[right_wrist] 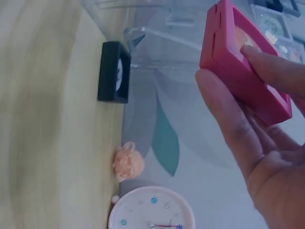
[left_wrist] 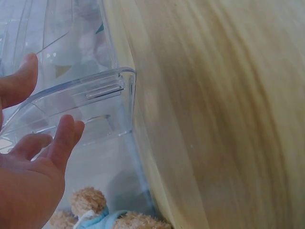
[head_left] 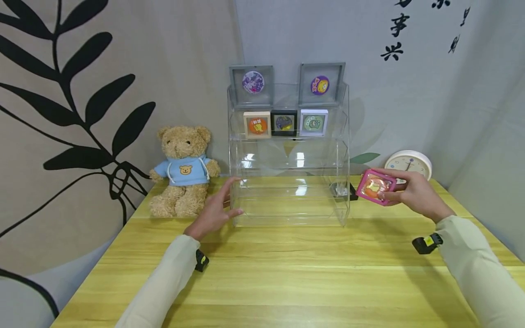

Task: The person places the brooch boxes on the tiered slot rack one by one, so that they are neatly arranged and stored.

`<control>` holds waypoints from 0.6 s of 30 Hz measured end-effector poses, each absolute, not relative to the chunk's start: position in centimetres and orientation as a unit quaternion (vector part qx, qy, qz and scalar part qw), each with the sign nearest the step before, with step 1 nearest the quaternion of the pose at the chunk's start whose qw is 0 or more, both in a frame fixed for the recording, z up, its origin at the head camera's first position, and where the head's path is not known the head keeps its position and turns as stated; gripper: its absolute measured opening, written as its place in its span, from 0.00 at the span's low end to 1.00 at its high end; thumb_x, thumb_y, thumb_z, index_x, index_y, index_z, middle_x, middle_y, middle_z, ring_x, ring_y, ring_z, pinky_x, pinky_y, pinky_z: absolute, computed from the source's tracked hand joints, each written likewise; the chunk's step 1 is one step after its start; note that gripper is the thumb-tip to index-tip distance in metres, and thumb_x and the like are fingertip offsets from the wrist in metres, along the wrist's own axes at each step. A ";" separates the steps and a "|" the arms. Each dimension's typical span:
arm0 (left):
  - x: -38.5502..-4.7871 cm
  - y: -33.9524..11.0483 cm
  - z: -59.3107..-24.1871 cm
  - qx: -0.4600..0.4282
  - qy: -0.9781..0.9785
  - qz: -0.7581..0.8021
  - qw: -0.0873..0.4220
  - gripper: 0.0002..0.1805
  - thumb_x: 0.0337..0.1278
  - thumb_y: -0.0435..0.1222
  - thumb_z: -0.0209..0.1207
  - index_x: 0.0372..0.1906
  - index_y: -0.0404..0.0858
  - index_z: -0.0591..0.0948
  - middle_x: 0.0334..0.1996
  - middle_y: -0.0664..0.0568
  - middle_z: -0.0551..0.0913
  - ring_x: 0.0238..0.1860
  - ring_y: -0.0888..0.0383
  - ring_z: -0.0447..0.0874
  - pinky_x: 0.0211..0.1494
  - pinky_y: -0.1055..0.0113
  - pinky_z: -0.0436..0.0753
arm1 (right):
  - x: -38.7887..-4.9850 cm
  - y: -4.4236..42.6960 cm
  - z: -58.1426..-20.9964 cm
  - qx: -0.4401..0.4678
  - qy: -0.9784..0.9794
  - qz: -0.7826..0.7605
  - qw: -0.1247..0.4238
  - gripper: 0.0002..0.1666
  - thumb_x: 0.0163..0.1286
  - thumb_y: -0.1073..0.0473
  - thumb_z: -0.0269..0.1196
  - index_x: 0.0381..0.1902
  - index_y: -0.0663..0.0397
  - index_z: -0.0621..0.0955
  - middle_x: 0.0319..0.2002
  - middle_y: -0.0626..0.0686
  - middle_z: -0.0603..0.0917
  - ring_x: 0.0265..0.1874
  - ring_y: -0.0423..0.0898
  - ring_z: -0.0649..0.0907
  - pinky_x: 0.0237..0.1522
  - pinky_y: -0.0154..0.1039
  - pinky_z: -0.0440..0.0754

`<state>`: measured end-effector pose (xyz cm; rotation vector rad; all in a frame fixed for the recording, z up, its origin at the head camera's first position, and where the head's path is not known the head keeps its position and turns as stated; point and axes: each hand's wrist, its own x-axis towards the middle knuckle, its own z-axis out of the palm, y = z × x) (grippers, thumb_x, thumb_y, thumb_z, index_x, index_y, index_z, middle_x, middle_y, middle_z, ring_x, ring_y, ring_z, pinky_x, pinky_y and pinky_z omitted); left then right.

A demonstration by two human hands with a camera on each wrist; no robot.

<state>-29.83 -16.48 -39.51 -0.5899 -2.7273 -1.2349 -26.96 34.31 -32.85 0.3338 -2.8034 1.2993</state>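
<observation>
A clear acrylic tiered display rack (head_left: 287, 221) stands on the wooden table. My left hand (head_left: 213, 212) is at its left side, thumb and fingers spread around the lower edge; in the left wrist view the fingers look straight, and contact is hard to tell. To the right of the rack, my right hand (head_left: 418, 193) holds a pink square badge frame (head_left: 374, 186) above the table, pinched between thumb and fingers. Its badge is orange. The top tier bears two grey frames, one left (head_left: 252, 98) and one right (head_left: 321, 99). Below sit a cream frame (head_left: 257, 135), a black frame (head_left: 284, 133) and a pale lavender frame (head_left: 313, 134).
Left of the rack sits a teddy bear (head_left: 186, 171) in a blue hoodie. Behind my right hand is a round white clock (head_left: 404, 159). Another black frame (right_wrist: 106, 71) and a peach fluffy ball (right_wrist: 127, 163) stand near the rack's right side. A printed curtain (head_left: 172, 59) hangs behind.
</observation>
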 end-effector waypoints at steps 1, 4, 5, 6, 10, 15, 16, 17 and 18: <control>-29.8 -16.5 -39.5 -0.193 -0.893 -0.403 0.046 0.48 0.57 0.35 0.69 0.77 0.60 0.56 0.80 0.43 0.56 0.69 0.30 0.71 0.66 0.32 0.77 | -26.9 34.1 -32.6 0.111 -0.903 0.415 0.017 0.41 0.66 0.63 0.69 0.74 0.64 0.66 0.51 0.72 0.79 0.33 0.38 0.88 0.35 0.39 0.93; -29.8 -16.5 -39.6 -0.195 -0.894 -0.400 0.049 0.48 0.57 0.35 0.69 0.77 0.60 0.56 0.80 0.42 0.56 0.69 0.30 0.71 0.65 0.32 0.77 | -26.8 33.3 -31.9 0.124 -0.906 0.405 0.027 0.40 0.64 0.64 0.70 0.72 0.63 0.68 0.51 0.70 0.79 0.34 0.38 0.89 0.34 0.38 0.93; -29.8 -16.5 -39.6 -0.195 -0.894 -0.401 0.049 0.48 0.57 0.35 0.69 0.77 0.60 0.56 0.80 0.42 0.56 0.69 0.30 0.71 0.66 0.32 0.77 | -26.7 33.1 -31.7 0.128 -0.906 0.402 0.029 0.40 0.64 0.64 0.70 0.72 0.62 0.69 0.51 0.70 0.79 0.34 0.38 0.89 0.34 0.38 0.93; -29.8 -16.5 -39.6 -0.196 -0.894 -0.401 0.050 0.48 0.57 0.35 0.69 0.77 0.60 0.56 0.80 0.42 0.56 0.69 0.30 0.71 0.66 0.32 0.76 | -26.7 32.8 -31.5 0.131 -0.907 0.400 0.033 0.39 0.64 0.65 0.70 0.72 0.60 0.70 0.51 0.69 0.80 0.34 0.38 0.89 0.33 0.37 0.93; -29.8 -16.5 -39.6 -0.194 -0.895 -0.398 0.048 0.48 0.57 0.36 0.69 0.76 0.64 0.55 0.80 0.43 0.55 0.70 0.31 0.70 0.66 0.31 0.75 | -26.6 31.5 -30.7 0.150 -0.906 0.394 0.041 0.39 0.64 0.67 0.70 0.72 0.58 0.71 0.52 0.67 0.79 0.34 0.38 0.89 0.32 0.35 0.92; -29.7 -16.5 -39.5 -0.188 -0.898 -0.396 0.045 0.49 0.58 0.37 0.69 0.75 0.70 0.54 0.80 0.44 0.55 0.72 0.31 0.67 0.67 0.29 0.73 | -26.9 29.5 -30.0 0.169 -0.905 0.388 0.049 0.38 0.63 0.68 0.69 0.71 0.54 0.72 0.55 0.66 0.80 0.37 0.44 0.90 0.33 0.34 0.91; -29.7 -16.5 -39.5 -0.187 -0.897 -0.397 0.043 0.49 0.58 0.37 0.69 0.75 0.70 0.54 0.80 0.44 0.55 0.72 0.31 0.67 0.67 0.29 0.74 | -27.0 29.1 -29.8 0.171 -0.906 0.383 0.053 0.38 0.63 0.68 0.70 0.71 0.53 0.73 0.56 0.66 0.80 0.38 0.46 0.89 0.34 0.33 0.91; -29.7 -16.5 -39.5 -0.186 -0.897 -0.398 0.043 0.49 0.57 0.37 0.69 0.75 0.70 0.55 0.80 0.43 0.55 0.72 0.31 0.67 0.67 0.29 0.74 | -27.2 28.7 -29.7 0.175 -0.906 0.381 0.054 0.38 0.63 0.67 0.70 0.71 0.53 0.73 0.57 0.66 0.80 0.39 0.49 0.90 0.34 0.34 0.92; -29.7 -16.6 -39.5 -0.185 -0.897 -0.400 0.042 0.49 0.57 0.36 0.69 0.75 0.70 0.55 0.80 0.43 0.56 0.71 0.31 0.68 0.66 0.30 0.75 | -27.3 28.2 -29.6 0.181 -0.905 0.380 0.056 0.37 0.63 0.68 0.70 0.70 0.54 0.73 0.58 0.66 0.80 0.41 0.52 0.89 0.35 0.35 0.92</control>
